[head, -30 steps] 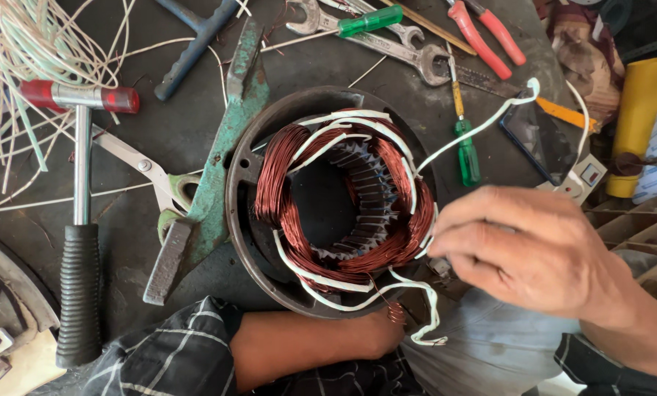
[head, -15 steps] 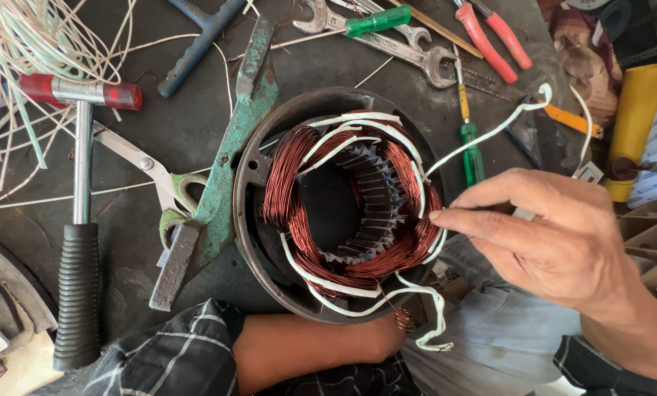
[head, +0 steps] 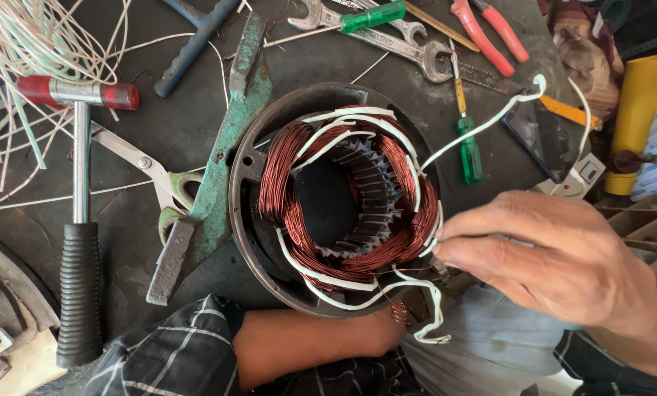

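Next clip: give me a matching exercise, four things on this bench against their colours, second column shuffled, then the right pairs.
Things:
1. Windings inside the motor stator
2. Hammer head ends
3. Small screwdriver handle right of the stator
4. Pliers handles at the top edge

Colours:
A. green
B. copper brown
C. pinkish red
D. translucent red

Pairs: 1-B, 2-D, 3-A, 4-C
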Demonstrator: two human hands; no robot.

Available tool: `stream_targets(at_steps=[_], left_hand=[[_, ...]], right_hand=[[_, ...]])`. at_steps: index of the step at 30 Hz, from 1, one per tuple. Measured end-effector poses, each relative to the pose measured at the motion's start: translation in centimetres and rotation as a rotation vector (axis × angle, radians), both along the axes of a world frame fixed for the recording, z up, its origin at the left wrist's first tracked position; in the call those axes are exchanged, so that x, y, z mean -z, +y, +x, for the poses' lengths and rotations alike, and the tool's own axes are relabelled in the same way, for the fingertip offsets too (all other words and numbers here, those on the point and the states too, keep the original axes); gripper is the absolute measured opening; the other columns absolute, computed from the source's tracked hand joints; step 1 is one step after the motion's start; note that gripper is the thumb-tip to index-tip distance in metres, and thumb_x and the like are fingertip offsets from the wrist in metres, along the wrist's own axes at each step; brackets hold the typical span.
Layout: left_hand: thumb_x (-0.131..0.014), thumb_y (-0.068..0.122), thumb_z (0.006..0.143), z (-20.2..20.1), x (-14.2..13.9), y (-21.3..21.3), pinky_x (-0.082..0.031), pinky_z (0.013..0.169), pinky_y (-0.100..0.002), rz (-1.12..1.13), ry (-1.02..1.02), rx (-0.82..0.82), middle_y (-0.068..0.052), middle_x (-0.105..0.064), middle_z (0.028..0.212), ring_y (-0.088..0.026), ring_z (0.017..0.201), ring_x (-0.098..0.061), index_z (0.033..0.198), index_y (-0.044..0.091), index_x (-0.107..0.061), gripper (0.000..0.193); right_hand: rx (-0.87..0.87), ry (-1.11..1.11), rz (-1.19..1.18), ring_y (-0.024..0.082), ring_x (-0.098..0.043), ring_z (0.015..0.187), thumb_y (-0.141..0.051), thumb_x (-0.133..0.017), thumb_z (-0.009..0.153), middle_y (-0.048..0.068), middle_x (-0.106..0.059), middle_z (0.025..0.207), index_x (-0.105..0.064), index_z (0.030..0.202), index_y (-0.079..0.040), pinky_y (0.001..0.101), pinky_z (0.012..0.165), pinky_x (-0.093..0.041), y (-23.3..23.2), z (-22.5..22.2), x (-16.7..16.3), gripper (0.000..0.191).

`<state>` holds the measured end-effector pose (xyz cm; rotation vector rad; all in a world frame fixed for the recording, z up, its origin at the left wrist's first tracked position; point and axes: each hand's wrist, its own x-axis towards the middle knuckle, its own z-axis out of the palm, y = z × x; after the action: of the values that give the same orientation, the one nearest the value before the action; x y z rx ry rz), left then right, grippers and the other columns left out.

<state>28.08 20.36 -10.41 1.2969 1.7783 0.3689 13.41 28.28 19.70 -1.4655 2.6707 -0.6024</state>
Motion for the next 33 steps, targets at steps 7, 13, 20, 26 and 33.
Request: stream_targets(at_steps=[7, 13, 20, 26, 33], left_hand=[[-0.059, 0.015, 0.093, -0.1, -0.9, -0.4, -0.053, 0.089, -0.059, -0.010, -0.007, -0.003, -0.026, -0.063, 0.128, -0.050, 0.116, -0.062, 0.121, 0.000, -0.069, 0.033], [-0.059, 0.015, 0.094, -0.7, -1.0, -0.3, -0.053, 0.091, -0.059, -0.020, -0.001, 0.001, -0.027, -0.062, 0.129, -0.050, 0.117, -0.062, 0.123, 0.000, -0.067, 0.033], [-0.058, 0.015, 0.095, -0.8, -1.5, -0.4, -0.052, 0.093, -0.059, -0.027, 0.002, 0.006, -0.028, -0.061, 0.130, -0.050, 0.118, -0.061, 0.125, 0.000, -0.066, 0.034], [-0.057, 0.014, 0.095, -1.1, -1.8, -0.7, -0.051, 0.094, -0.059, -0.030, 0.005, 0.003, -0.028, -0.061, 0.131, -0.051, 0.119, -0.061, 0.127, -0.001, -0.065, 0.035], [-0.056, 0.014, 0.096, -1.1, -1.5, -0.5, -0.051, 0.096, -0.060, -0.039, 0.014, -0.005, -0.029, -0.060, 0.133, -0.051, 0.120, -0.061, 0.129, -0.001, -0.063, 0.037]], right_hand=[[0.174, -0.068, -0.023, 0.013, -0.074, 0.079, -0.012, -0.080, 0.080, 0.002, -0.075, 0.097, -0.076, 0.105, -0.012, 0.0251, 0.064, -0.058, 0.0, 1.3, 0.3, 0.025], [0.288, -0.144, -0.025, 0.011, -0.076, 0.076, -0.004, -0.076, 0.079, 0.001, -0.078, 0.098, -0.077, 0.104, -0.011, 0.0234, 0.062, -0.060, 0.5, 2.0, 1.2, 0.027], [0.240, -0.158, -0.075, 0.010, -0.076, 0.080, -0.008, -0.080, 0.078, 0.001, -0.076, 0.104, -0.077, 0.103, -0.012, 0.0226, 0.066, -0.060, 0.6, 2.2, 1.6, 0.025], [0.104, 0.078, -0.040, 0.014, -0.070, 0.072, -0.008, -0.082, 0.077, 0.006, -0.075, 0.099, -0.079, 0.101, -0.008, 0.0283, 0.059, -0.055, -0.1, 1.7, 1.8, 0.025], [0.020, 0.315, -0.001, 0.017, -0.070, 0.069, -0.012, -0.075, 0.078, 0.009, -0.076, 0.092, -0.081, 0.096, -0.006, 0.0289, 0.055, -0.053, -0.7, 1.7, 1.1, 0.020]])
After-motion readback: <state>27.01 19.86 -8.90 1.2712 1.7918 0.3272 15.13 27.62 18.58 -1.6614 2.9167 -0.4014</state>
